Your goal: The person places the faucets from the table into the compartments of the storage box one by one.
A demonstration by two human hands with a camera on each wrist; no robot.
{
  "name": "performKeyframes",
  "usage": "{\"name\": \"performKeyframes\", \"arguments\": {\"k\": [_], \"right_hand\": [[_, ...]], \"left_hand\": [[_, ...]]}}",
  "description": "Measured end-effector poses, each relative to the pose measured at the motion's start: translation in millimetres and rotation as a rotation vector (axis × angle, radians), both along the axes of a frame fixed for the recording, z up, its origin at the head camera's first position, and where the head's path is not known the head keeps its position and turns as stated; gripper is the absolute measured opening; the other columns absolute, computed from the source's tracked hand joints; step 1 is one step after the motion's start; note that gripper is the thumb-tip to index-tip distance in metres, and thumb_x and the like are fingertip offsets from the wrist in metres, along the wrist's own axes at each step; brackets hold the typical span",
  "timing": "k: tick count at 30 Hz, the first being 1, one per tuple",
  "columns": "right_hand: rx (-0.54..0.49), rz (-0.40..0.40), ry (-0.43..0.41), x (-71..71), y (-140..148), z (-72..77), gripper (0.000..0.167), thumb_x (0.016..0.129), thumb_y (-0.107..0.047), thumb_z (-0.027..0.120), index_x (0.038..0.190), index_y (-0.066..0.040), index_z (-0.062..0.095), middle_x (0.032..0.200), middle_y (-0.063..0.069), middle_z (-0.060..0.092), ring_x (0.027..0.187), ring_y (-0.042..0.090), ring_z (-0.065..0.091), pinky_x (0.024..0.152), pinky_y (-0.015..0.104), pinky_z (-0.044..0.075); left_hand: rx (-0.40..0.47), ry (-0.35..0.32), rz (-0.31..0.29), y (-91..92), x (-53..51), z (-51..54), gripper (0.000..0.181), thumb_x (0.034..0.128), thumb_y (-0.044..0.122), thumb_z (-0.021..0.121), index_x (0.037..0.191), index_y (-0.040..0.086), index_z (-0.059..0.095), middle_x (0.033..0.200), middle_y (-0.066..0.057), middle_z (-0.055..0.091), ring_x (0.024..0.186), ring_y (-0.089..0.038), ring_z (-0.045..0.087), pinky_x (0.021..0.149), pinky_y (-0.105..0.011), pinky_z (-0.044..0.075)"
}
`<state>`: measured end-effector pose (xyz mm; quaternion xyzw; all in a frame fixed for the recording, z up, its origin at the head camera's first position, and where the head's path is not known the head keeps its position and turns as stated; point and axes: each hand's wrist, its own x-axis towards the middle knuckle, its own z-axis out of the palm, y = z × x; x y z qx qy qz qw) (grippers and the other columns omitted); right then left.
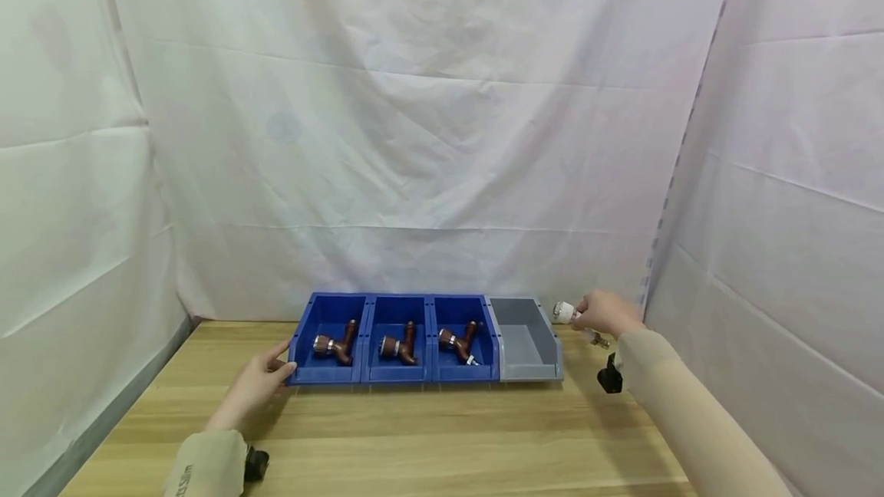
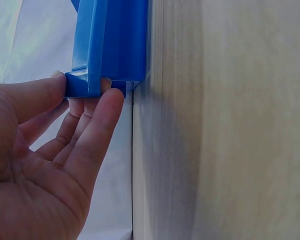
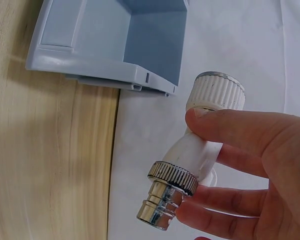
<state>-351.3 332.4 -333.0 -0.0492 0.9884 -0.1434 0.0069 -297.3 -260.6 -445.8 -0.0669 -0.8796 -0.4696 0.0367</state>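
At the right, my right hand [image 1: 608, 314] holds a white tap [image 3: 192, 152] in the air beside the grey bin [image 1: 530, 371]. The tap has a ribbed white knob [image 3: 217, 92] and a chrome hose connector [image 3: 160, 204]; thumb and fingers pinch its body from either side. My left hand [image 1: 257, 383] grips the outer front corner of the leftmost blue bin [image 1: 324, 376], thumb on one face and fingers behind. One brown tap [image 1: 338, 347] lies in that bin, another [image 1: 400, 348] in the middle blue bin, and a third [image 1: 460, 342], with a small silver-white tip, in the right blue bin.
The bins stand in a joined row on a wooden table [image 1: 387, 436], against a white curtain [image 1: 414, 159] at the back. White curtains also hang on the left and right sides. No object shows inside the grey bin.
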Motion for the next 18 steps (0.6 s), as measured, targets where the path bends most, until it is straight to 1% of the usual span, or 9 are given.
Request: {"name": "performKeyframes", "arguments": {"k": [2,5,7,9,12,13,18], "right_hand": [[-0.001,0.006,0.0,-0.7,-0.6,-1.4,0.037,0.081,-0.023,0.073,0.055,-0.017,0.046,0.053,-0.007,0.036,0.051,0.011,0.031,0.049,0.027,0.029],[-0.006,0.012,-0.011,-1.2,-2.6,-2.5,0.031,0.08,-0.02,0.073,0.057,-0.016,0.053,0.056,-0.006,0.046,0.053,0.012,0.036,0.051,0.028,0.032],[-0.009,0.013,-0.019,-1.1,-4.4,-2.3,0.024,0.081,-0.021,0.073,0.062,-0.014,0.06,0.062,-0.004,0.055,0.056,0.014,0.042,0.053,0.029,0.035],[-0.014,0.011,-0.029,-0.8,-6.3,-1.3,0.021,0.082,-0.021,0.072,0.064,-0.013,0.062,0.068,-0.001,0.06,0.059,0.015,0.045,0.054,0.031,0.038],[-0.006,0.002,-0.027,-1.7,-9.0,0.1,0.026,0.082,-0.022,0.073,0.063,-0.014,0.058,0.067,-0.002,0.057,0.059,0.015,0.044,0.053,0.031,0.037],[-0.005,-0.001,-0.026,-2.3,-10.0,0.4,0.029,0.082,-0.022,0.073,0.06,-0.014,0.055,0.063,-0.003,0.053,0.057,0.014,0.041,0.052,0.03,0.035],[0.0,0.005,-0.002,-3.7,-13.2,0.5,0.037,0.08,-0.021,0.073,0.056,-0.018,0.044,0.056,-0.007,0.038,0.053,0.012,0.032,0.05,0.028,0.029]], "left_hand": [[0.004,-0.009,0.005,-0.1,0.7,-0.5,0.058,0.098,0.008,0.056,0.148,-0.007,0.03,0.096,-0.017,0.063,0.079,-0.026,0.064,0.067,-0.038,0.055],[0.004,-0.016,0.008,0.2,1.4,-1.3,0.058,0.0981,0.008,0.056,0.147,-0.008,0.03,0.096,-0.017,0.063,0.078,-0.026,0.065,0.067,-0.038,0.055],[0.003,-0.02,0.009,0.4,1.7,-1.6,0.058,0.0984,0.01,0.056,0.148,-0.007,0.03,0.096,-0.017,0.063,0.078,-0.025,0.065,0.067,-0.038,0.055],[0.002,-0.016,0.005,0.4,1.5,-1.7,0.059,0.0984,0.01,0.056,0.148,-0.007,0.03,0.096,-0.017,0.063,0.078,-0.025,0.064,0.068,-0.038,0.055],[0.001,-0.012,0.005,0.2,1.4,-1.5,0.059,0.0986,0.01,0.056,0.148,-0.006,0.03,0.097,-0.017,0.063,0.078,-0.025,0.064,0.068,-0.038,0.055],[0.0,-0.011,0.007,0.0,1.4,-1.3,0.059,0.0986,0.01,0.056,0.148,-0.006,0.03,0.097,-0.017,0.063,0.078,-0.025,0.064,0.068,-0.038,0.055],[-0.006,-0.017,0.018,-1.0,2.4,-1.3,0.058,0.0985,0.01,0.056,0.148,-0.007,0.03,0.098,-0.018,0.063,0.078,-0.027,0.065,0.068,-0.038,0.055]]}}
